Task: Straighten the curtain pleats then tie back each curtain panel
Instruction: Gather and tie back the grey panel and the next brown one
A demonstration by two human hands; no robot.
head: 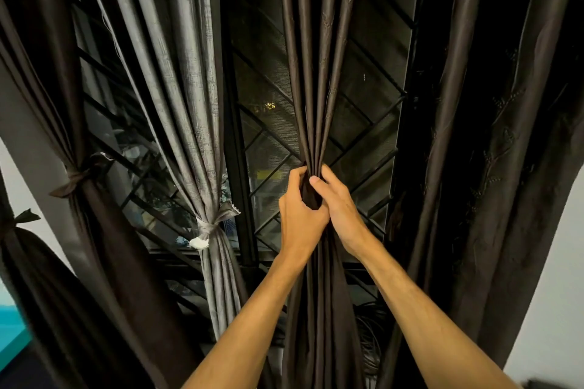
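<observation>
Your left hand (298,218) and right hand (343,215) both grip the gathered brown panel (316,73) that hangs between them, fingers curled round its pleats, while well to the left of your left hand the grey panel (186,104) is already bound with a tie (211,226).

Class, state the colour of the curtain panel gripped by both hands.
The panel is dark brown, clearest in the head view.

Open room left of the left grip (300,218), window grille (265,123) behind; a dark panel (458,136) hangs near the right grip (343,215).
</observation>
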